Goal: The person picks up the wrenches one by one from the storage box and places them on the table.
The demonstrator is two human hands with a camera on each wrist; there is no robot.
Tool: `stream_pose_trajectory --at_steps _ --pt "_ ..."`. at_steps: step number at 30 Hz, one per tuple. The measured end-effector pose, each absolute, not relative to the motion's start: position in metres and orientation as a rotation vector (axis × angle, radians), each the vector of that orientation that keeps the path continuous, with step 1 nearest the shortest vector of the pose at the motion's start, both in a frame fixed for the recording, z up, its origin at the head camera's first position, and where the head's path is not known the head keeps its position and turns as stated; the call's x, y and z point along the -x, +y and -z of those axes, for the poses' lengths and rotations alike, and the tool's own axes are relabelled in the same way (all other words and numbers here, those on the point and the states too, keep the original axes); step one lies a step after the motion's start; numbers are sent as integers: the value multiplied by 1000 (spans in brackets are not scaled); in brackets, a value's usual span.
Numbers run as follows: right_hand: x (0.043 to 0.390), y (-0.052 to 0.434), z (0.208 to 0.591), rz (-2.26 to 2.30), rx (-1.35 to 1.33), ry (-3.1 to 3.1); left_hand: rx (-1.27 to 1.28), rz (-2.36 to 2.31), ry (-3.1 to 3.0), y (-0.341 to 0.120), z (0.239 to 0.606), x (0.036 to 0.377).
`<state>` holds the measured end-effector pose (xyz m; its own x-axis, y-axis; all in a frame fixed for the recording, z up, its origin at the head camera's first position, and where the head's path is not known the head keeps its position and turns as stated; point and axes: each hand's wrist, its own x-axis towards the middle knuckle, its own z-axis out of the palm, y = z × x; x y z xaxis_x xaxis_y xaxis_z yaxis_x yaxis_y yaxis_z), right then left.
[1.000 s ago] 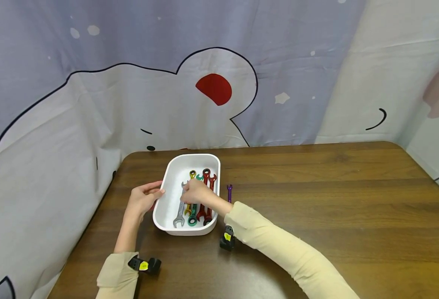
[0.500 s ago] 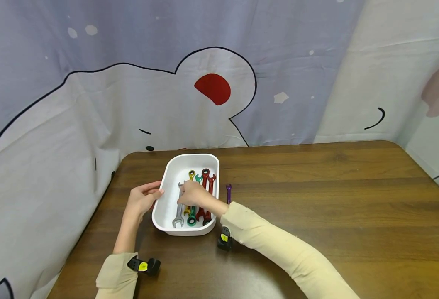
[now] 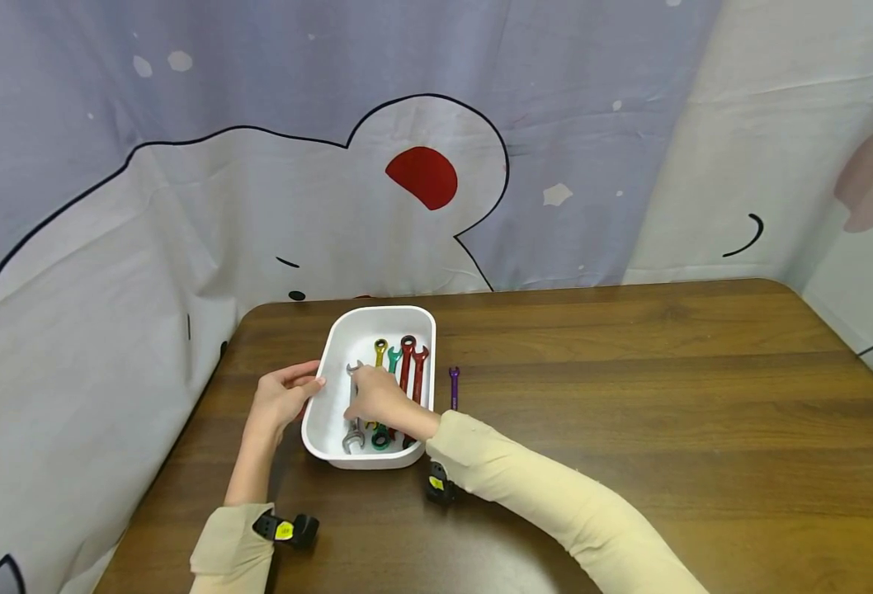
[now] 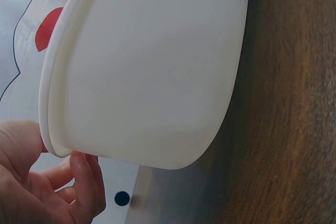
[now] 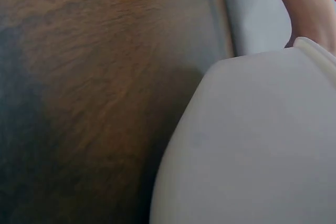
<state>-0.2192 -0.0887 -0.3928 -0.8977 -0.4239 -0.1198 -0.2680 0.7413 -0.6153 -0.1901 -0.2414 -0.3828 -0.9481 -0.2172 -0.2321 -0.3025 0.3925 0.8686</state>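
Wrenches are lying in the white tray (image 3: 332, 412) as I am watching: left hand (image 3: 282, 398) grasping its left rim, right hand (image 3: 377, 398) pinching the silver wrench (image 3: 352, 437).

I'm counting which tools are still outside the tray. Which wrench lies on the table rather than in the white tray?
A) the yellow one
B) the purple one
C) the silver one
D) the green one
B: the purple wrench lies on the wooden table just right of the white tray, while the silver, green and yellow ones sit inside it.
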Motion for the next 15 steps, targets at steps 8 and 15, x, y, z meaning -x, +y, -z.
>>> stream_pose_trajectory --at_steps 8,15 --pt "221 -91 397 889 513 2721 473 -1611 2557 -241 383 190" --pt "221 -95 399 799 593 2783 485 -1604 2569 -242 383 191"
